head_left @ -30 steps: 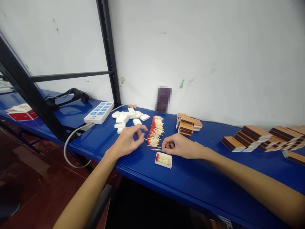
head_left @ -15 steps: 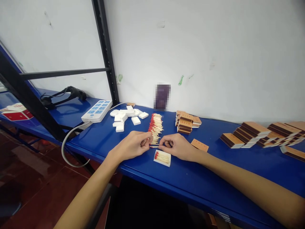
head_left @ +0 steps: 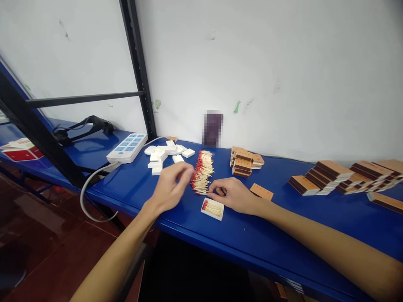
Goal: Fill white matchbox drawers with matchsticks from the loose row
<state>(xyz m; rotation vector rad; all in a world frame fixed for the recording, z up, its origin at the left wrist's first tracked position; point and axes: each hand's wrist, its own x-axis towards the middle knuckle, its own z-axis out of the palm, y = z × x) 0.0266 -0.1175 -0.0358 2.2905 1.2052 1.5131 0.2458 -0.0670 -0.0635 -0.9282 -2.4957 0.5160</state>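
A row of loose red-tipped matches (head_left: 203,172) lies on the blue table, heads toward the left. Just left of the row is my left hand (head_left: 171,186), raised a little, its thumb and fingers apart and nothing seen between them. My right hand (head_left: 234,195) rests at the row's near right end, thumb and fingertips pinched together by the stick ends; whatever they may hold is hidden. Below those fingertips sits a white matchbox tray (head_left: 221,216) with several matches (head_left: 212,207) in it, heads left. An orange matchbox sleeve (head_left: 262,191) lies beyond my right wrist.
White trays (head_left: 160,157) are heaped at the back left beside a power strip (head_left: 127,147). Matchboxes are stacked behind my right hand (head_left: 242,162) and farther right (head_left: 333,171). A black shelf post (head_left: 138,71) rises at the left, and the table's front edge (head_left: 201,239) runs close by.
My left hand has drawn back leftward from the near end of the match row, and its fingers have spread. My right hand stays pinched in nearly the same place.
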